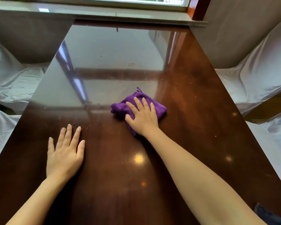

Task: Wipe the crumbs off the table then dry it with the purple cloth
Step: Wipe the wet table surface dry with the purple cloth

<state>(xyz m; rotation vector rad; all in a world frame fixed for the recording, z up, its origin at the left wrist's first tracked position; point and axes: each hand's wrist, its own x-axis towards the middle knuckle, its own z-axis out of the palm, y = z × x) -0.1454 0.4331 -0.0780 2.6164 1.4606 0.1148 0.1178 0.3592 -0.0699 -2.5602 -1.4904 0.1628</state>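
A folded purple cloth (159,108) lies on the glossy dark wooden table (193,101), a little right of its middle. My right hand (142,117) presses flat on top of the cloth, fingers spread, covering its near half. My left hand (64,155) rests palm down on the bare table at the near left, fingers apart, holding nothing. Faint streaks and small specks show on the tabletop beyond the cloth.
Chairs draped in white covers stand along the left (6,82) and right (256,75) sides of the table. A window sill (104,13) runs along the far end. A dark blue piece of fabric (266,215) shows at the bottom right corner.
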